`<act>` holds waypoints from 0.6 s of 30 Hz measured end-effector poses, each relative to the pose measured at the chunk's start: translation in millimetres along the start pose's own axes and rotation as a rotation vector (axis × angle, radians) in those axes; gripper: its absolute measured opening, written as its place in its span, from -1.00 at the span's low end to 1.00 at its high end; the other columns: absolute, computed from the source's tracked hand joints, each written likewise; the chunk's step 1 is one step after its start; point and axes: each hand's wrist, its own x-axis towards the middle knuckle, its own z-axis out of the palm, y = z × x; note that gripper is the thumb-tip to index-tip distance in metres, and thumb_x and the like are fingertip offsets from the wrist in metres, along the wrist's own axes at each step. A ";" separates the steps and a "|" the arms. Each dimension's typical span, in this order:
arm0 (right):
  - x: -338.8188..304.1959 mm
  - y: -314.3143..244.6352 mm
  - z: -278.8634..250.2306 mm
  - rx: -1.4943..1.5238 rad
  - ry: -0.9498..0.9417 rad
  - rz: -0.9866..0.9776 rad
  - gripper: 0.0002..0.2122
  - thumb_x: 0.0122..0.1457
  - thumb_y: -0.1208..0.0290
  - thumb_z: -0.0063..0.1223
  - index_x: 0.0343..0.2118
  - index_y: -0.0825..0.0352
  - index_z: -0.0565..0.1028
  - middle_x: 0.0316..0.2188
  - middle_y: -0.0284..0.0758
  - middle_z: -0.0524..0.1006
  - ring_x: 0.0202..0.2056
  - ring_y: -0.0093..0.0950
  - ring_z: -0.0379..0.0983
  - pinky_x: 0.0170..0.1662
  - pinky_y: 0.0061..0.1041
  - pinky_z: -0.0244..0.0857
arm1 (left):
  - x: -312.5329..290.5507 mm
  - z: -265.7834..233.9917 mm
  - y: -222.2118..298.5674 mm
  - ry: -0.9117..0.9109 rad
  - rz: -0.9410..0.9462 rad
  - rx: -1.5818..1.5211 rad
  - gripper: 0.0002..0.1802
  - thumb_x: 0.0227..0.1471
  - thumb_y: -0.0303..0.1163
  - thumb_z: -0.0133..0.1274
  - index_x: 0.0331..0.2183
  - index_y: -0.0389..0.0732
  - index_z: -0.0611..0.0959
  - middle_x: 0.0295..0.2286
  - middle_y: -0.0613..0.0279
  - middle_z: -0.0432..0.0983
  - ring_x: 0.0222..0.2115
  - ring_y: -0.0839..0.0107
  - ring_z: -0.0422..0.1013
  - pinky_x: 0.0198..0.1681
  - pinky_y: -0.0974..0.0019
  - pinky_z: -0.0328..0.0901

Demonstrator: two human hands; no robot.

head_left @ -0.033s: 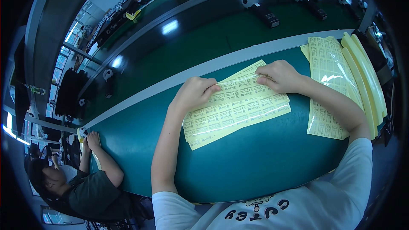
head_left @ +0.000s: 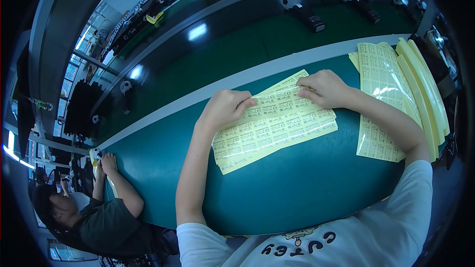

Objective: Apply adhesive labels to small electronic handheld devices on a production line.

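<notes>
On the near counter (head_left: 277, 193), a smooth blue-green work surface, a small, slightly fanned pile of pale yellow, glossy printed sheets (head_left: 279, 126) lies at a slant in front of the person, a little right of the middle of the view. The person's two bare hands are apart, each closed in a pinch on the far edge: the left hand (head_left: 223, 110) toward its left end, the right hand (head_left: 324, 89) toward its right end, with a corner of yellow paper sticking out past the far edge beside the right fingers. Whether they grip one sheet or several I cannot tell. Against the frame just before, next to nothing has changed; both hands and the pile sit in the same place, which suggests the handling is at the same stage, with the far edge held and nothing let go. To the right on the counter rests a larger stack of similar yellow sheets (head_left: 383, 76), beside the right forearm. Beyond the pale grey rail (head_left: 277, 64), objects with black bodies and round, football-patterned heads (head_left: 291, 1) lie on a dark, shiny surface. At the left, a co-worker in a dark sleeve (head_left: 113, 220) has both hands (head_left: 108, 163) near a small football-patterned item (head_left: 95, 153).
</notes>
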 end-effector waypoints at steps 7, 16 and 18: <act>-1.1 0.3 -1.2 0.007 -0.019 0.011 -0.79 0.08 0.32 -0.04 -0.38 0.38 0.48 -0.62 -0.20 0.48 -0.59 -0.30 0.41 -0.49 -0.39 0.21 | 3.5 3.4 -1.2 0.184 0.018 0.346 -0.52 0.05 -0.18 -0.16 -0.76 -0.26 0.48 -0.77 0.11 0.37 -0.74 0.12 0.28 -0.64 0.19 0.15; 0.7 -3.4 -0.2 -0.016 -0.029 0.017 -0.78 0.09 0.31 -0.06 -0.36 0.38 0.48 -0.58 -0.19 0.49 -0.56 -0.29 0.42 -0.46 -0.38 0.23 | 5.5 21.2 -16.2 0.236 -0.107 0.355 -0.42 0.09 -0.20 -0.22 -0.84 -0.30 0.47 -0.82 0.00 0.33 -0.77 0.05 0.28 -0.62 0.13 0.19; 0.6 -2.1 1.1 -0.028 -0.026 0.035 -0.78 0.09 0.31 -0.07 -0.36 0.39 0.48 -0.56 -0.19 0.50 -0.55 -0.28 0.42 -0.45 -0.37 0.23 | 7.4 23.7 -19.5 0.237 -0.114 0.349 -0.41 0.09 -0.21 -0.22 -0.86 -0.30 0.46 -0.83 0.00 0.32 -0.78 0.05 0.27 -0.62 0.13 0.19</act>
